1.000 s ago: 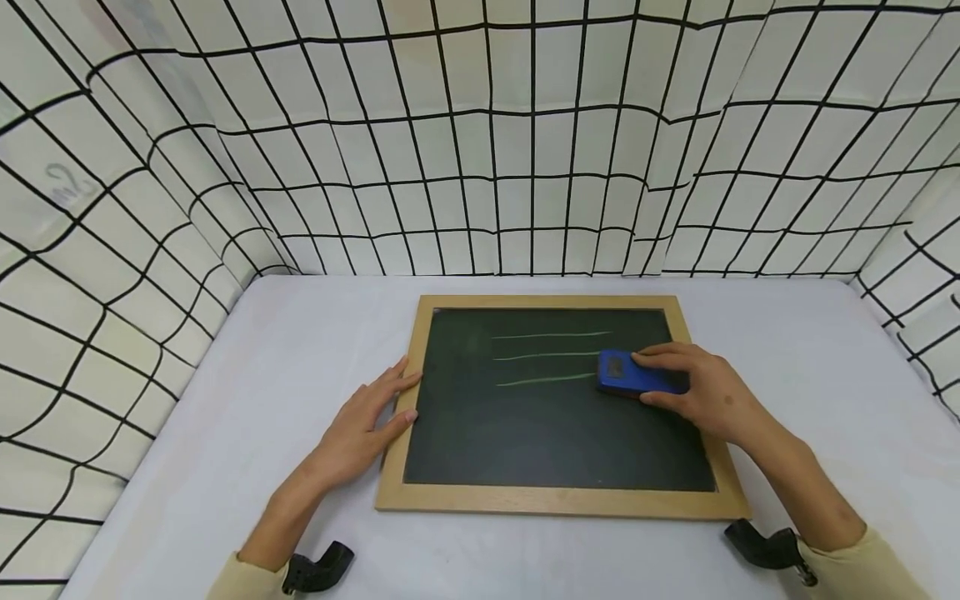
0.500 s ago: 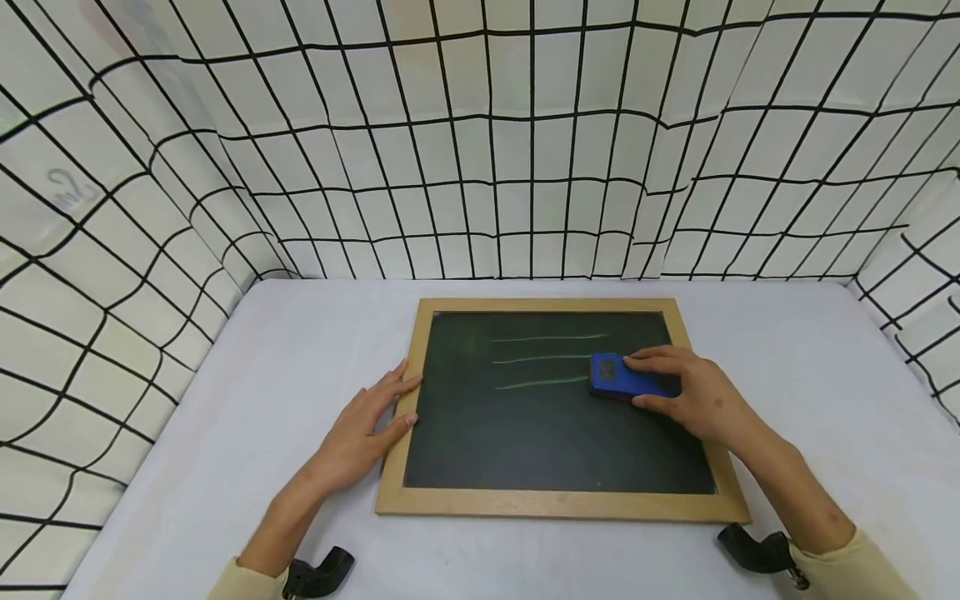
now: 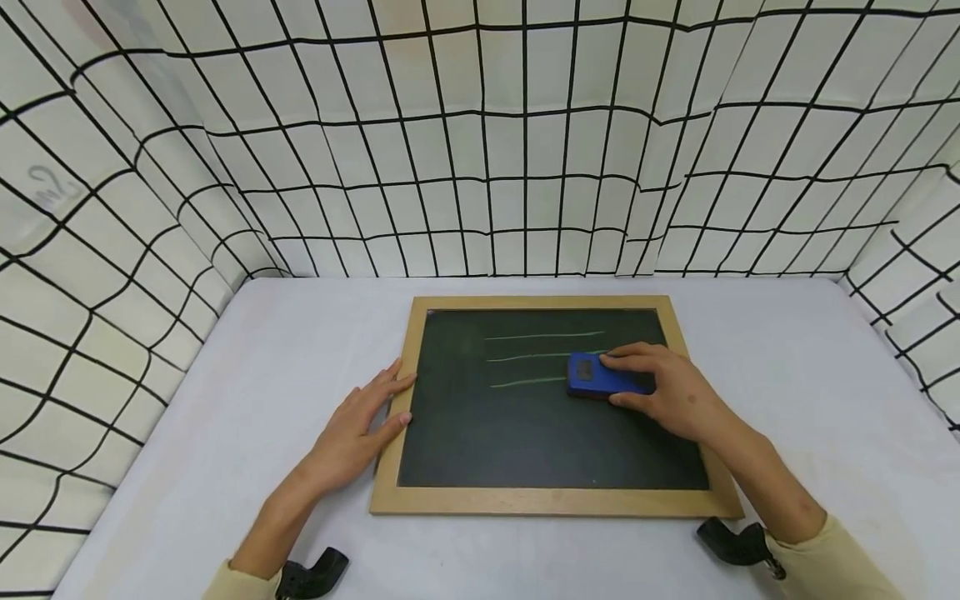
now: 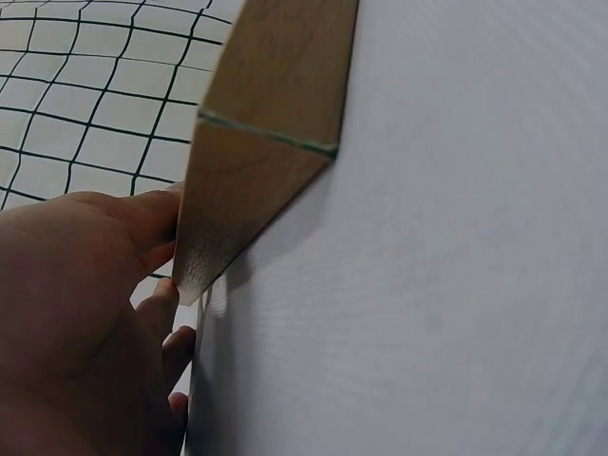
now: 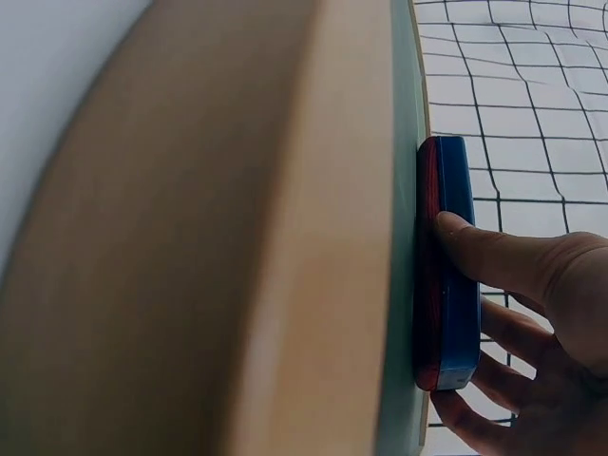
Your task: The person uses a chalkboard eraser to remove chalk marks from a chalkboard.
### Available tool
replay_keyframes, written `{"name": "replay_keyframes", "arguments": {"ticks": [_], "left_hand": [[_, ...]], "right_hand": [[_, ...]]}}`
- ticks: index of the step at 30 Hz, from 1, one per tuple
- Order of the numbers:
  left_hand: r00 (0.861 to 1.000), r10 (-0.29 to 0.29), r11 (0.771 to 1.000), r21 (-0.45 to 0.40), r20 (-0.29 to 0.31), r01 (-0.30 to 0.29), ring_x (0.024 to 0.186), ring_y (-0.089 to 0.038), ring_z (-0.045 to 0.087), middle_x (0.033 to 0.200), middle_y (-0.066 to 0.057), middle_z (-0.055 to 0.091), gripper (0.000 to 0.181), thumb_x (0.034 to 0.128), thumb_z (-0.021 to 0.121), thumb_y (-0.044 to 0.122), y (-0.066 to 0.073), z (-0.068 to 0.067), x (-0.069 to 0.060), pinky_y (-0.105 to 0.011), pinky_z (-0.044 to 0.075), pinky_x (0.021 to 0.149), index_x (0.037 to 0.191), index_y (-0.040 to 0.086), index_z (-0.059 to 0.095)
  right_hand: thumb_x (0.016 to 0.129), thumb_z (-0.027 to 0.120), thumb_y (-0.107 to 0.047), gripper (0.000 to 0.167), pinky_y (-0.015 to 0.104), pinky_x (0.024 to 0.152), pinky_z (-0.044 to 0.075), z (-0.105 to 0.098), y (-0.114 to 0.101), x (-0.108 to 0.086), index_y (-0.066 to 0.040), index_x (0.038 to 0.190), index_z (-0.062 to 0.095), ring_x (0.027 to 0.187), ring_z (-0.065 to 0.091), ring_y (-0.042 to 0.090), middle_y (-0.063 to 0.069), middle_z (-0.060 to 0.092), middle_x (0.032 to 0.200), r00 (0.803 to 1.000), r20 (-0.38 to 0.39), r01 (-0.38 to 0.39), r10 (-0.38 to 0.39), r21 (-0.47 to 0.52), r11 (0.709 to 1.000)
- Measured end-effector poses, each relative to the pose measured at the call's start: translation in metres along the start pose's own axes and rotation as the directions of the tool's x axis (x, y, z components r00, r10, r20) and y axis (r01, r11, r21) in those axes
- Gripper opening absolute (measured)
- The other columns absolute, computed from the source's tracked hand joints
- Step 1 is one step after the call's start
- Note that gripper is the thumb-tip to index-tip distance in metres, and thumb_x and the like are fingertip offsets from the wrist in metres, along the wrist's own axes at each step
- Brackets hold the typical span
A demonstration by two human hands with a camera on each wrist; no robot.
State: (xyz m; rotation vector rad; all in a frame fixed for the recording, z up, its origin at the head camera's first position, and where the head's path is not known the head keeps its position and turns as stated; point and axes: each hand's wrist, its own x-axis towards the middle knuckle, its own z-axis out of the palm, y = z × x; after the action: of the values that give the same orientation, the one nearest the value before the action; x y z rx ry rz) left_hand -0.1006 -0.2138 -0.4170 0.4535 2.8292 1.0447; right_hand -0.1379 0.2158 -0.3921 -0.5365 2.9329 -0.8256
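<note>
A person's right hand (image 3: 675, 396) is grasping a blue chalkboard eraser (image 3: 588, 375), pinching it between the thumb on the near long side and fingers on the far one. The eraser is lying on the upper right part of a dark green chalkboard (image 3: 540, 442), its reddish underside facing the writing surface. Its long axis is running left to right, nearly parallel with the board's long edges and tilting slightly down toward the right; its bare end is pointing left. Three pale chalk lines (image 3: 543, 336) are stretching across the board: the lowest is meeting that left end, the middle one is passing by the far edge, and the top one is lying farther beyond. The left hand (image 3: 348, 437), gripping nothing, is resting outstretched fingers on the left side of the wooden frame (image 3: 540, 502). White cloth (image 3: 315, 333) is spreading beneath; black mesh (image 3: 483, 114) is rising behind.
</note>
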Motion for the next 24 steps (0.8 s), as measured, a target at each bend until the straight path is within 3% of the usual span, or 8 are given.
{"name": "replay_keyframes", "arguments": {"ticks": [17, 24], "left_hand": [[1.0, -0.007, 1.0, -0.018, -0.002, 0.007, 0.161, -0.044, 0.02, 0.174, -0.016, 0.025, 0.057, 0.1055, 0.061, 0.03, 0.0, -0.001, 0.0, -0.074, 0.007, 0.125, 0.158, 0.015, 0.045], [1.0, -0.018, 1.0, -0.008, 0.003, 0.018, 0.161, -0.044, 0.019, 0.174, -0.016, 0.024, 0.058, 0.1058, 0.06, 0.032, 0.001, 0.0, 0.001, -0.074, 0.007, 0.125, 0.159, 0.015, 0.044]], "right_hand": [[0.089, 0.084, -0.024, 0.052, 0.057, 0.101, 0.056, 0.008, -0.017, 0.011, -0.016, 0.138, 0.07, 0.132, 0.061, 0.043, 0.013, 0.064, 0.144, 1.0, 0.007, 0.028, -0.028, -0.046, 0.999], [0.089, 0.084, -0.022, 0.051, 0.059, 0.106, 0.053, 0.014, -0.026, 0.016, -0.015, 0.138, 0.07, 0.134, 0.059, 0.043, 0.013, 0.064, 0.144, 0.999, 0.035, 0.035, -0.035, -0.008, 0.999]]}}
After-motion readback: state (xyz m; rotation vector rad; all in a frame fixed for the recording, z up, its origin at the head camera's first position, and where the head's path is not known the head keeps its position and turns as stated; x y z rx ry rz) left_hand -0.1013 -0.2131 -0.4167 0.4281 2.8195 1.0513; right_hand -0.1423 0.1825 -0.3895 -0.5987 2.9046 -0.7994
